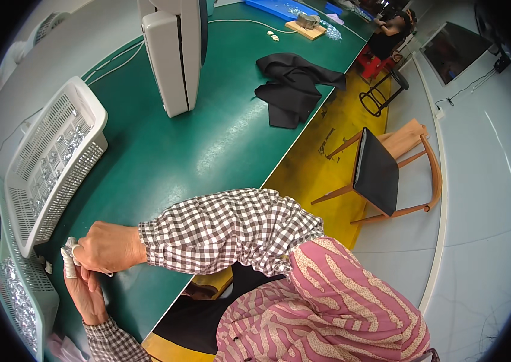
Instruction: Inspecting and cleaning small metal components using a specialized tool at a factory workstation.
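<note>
My two hands meet at the left side of the green table, beside the baskets. My right hand is closed, its fingers curled in toward the left hand. Just below it, my left hand reaches up with its fingers pressed together, partly hidden behind the right hand. White wrappings cover fingertips where the hands touch. Whatever lies between the fingers is too small and covered to make out. Checkered sleeves cover both forearms. A white slotted basket holding small shiny silver pieces is next to the hands.
A pale green basket full of silver pieces stands at the lower left. On the green table are a grey upright machine, a black cloth and a wooden block. A chair stands right; a person sits far off.
</note>
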The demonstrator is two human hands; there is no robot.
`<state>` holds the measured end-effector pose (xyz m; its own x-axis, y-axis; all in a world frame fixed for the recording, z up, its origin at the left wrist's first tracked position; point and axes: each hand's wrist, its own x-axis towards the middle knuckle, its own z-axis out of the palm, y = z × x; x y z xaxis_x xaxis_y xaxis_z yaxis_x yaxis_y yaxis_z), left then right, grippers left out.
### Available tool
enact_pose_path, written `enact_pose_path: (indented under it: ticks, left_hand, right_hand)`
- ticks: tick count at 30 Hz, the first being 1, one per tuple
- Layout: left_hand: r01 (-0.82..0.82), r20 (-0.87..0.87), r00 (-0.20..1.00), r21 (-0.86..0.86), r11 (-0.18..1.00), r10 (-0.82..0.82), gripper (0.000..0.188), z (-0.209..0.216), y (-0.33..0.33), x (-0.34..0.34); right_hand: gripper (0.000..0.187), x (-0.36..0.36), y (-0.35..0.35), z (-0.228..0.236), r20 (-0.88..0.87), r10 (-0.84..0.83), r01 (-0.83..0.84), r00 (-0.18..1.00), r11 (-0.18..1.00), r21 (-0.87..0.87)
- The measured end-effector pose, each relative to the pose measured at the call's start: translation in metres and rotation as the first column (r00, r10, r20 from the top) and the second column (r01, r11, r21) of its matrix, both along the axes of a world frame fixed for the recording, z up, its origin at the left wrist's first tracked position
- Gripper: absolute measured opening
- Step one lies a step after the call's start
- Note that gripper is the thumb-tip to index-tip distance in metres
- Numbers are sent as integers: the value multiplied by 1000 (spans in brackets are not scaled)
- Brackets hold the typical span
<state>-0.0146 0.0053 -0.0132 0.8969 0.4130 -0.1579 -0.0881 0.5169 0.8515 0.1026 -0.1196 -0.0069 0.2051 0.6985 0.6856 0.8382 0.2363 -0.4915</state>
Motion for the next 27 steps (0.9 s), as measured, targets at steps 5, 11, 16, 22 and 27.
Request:
enact_pose_path:
  ticks: [5, 11, 16, 22, 27]
  left_hand:
    - [29, 23, 999, 16, 999, -29, 36, -1, 4, -1]
    - [-155, -35, 987, 10, 988, 156, 34, 10, -18, 5]
    - [-198, 0, 980, -23, 980, 198, 35, 6, -10, 5]
    - [152, 194, 970, -5, 988, -148, 37, -7, 6, -7]
    - [-55, 12, 998, -26, 998, 55, 37, 5, -7, 0]
  right_hand:
    - [20, 3, 1, -2, 157, -31, 27, 987, 999, 31]
    - [21, 4, -3, 1, 302, -47, 30, 952, 998, 61]
    - [17, -2, -2, 9, -111, 70, -63, 991, 996, 69]
    - [16, -6, -7, 20, -309, 121, -99, 943, 991, 87]
    - [14, -2, -4, 11, -282, 108, -107, 953, 994, 17]
